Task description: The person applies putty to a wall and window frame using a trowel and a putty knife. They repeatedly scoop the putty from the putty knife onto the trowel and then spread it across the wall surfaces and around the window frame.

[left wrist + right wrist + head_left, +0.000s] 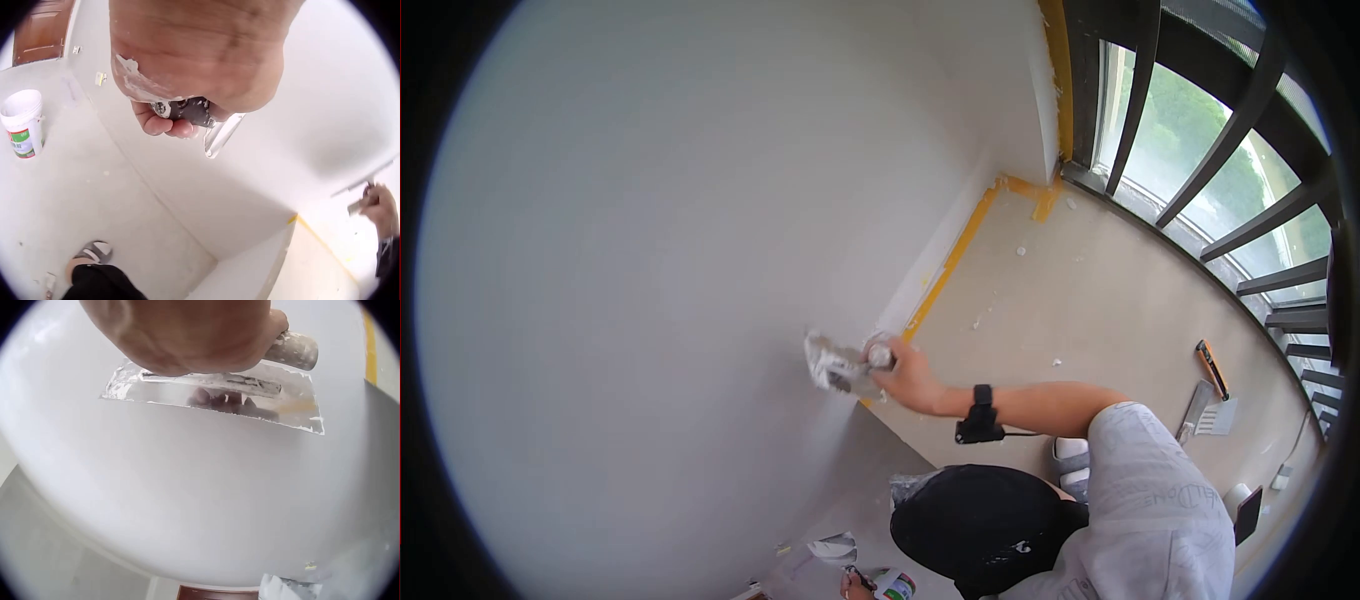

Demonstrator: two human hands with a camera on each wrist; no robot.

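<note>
Trowel (832, 365) blade meets the white wall (650, 250) along its edge, low down and near the corner, where yellow tape (945, 268) runs along the floor (1100, 300). The right hand (910, 378) has it by the handle. Its grip is closed tight round that handle, the fingers curled under and mirrored in the shiny blade in the right wrist view. White filler streaks the blade's edges and crusts the handle end that sticks out past the hand. The arm stretches out leftward from a grey sleeve (1150, 480), with a black strap (980, 410) at the wrist.

The left hand (200, 56) is near the person's body, well apart from the trowel. Its grip is closed on a scraper (222, 134): the fingers wrap round the dark handle and the bright blade sticks out below them. Dabs of filler cling to the hand's edge.

On the floor to the left, below that hand, stands a white bucket (24, 122) with a green and red label, and a sandalled foot (94, 252) shows nearer. A brown door (44, 31) sits far left. On the right, dark window bars (1200, 150) rise over the floor. Near them lie an orange-handled knife (1212, 368) and a wide blade (1208, 412), just beside each other and well apart from both hands.
</note>
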